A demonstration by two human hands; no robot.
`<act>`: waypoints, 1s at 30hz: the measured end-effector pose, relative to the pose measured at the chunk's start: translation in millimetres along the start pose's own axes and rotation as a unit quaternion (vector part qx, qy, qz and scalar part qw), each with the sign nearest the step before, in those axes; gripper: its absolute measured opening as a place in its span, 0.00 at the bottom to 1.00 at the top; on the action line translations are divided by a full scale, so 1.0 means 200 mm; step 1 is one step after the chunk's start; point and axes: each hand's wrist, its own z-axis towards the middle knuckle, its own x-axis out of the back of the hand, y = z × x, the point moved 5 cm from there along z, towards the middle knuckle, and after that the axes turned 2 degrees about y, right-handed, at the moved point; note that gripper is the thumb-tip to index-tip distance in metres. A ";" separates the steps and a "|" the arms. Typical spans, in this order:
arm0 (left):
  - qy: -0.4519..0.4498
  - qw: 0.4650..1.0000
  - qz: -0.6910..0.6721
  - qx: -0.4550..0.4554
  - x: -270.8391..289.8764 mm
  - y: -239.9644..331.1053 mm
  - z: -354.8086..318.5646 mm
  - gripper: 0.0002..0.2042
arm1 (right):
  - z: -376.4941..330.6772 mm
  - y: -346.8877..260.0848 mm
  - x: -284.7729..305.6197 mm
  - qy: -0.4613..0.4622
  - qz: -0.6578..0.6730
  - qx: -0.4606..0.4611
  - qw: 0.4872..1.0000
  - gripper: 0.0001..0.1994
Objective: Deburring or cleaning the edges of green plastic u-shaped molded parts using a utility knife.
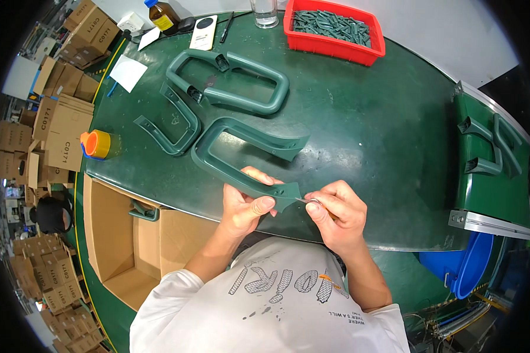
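At the centre of our view, over the bench (377, 147), we see the left hand (243, 207) clasping the green handle (221, 169) near one end, presumably to steady that tip for the right hand (340, 215), whose fingers pinch a thin metal tool (304, 201) beside it; we cannot tell whether they touch. At one o'clock, a red tray (330, 52) keeps many small green strips (335, 28) together; at eight, an open cardboard box (113, 226) holds a green part (144, 212); at four, the blue bin's (470, 270) contents escape us.

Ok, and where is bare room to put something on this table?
The widest bare patch of green tabletop lies between the held U-shaped handle and the conveyor belt, nearer than the red bin. Crowded: left of the bin, where other handles lie.
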 end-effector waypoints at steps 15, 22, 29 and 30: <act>-0.239 0.922 0.298 -0.062 -0.20 0.00 -0.08 0.16 | 0.04 0.35 0.08 0.026 0.155 -0.395 0.905 0.14; -0.112 0.907 0.406 -0.021 -0.05 -0.01 0.02 0.28 | -0.01 0.31 0.07 0.029 0.262 -0.401 0.877 0.14; -0.016 0.981 0.189 -0.029 -0.05 -0.11 0.07 0.24 | -0.01 0.22 -0.02 -0.084 0.193 -0.344 0.915 0.15; 0.013 0.992 0.124 -0.008 -0.03 -0.12 0.07 0.20 | 0.00 0.20 -0.01 -0.074 0.159 -0.285 0.942 0.15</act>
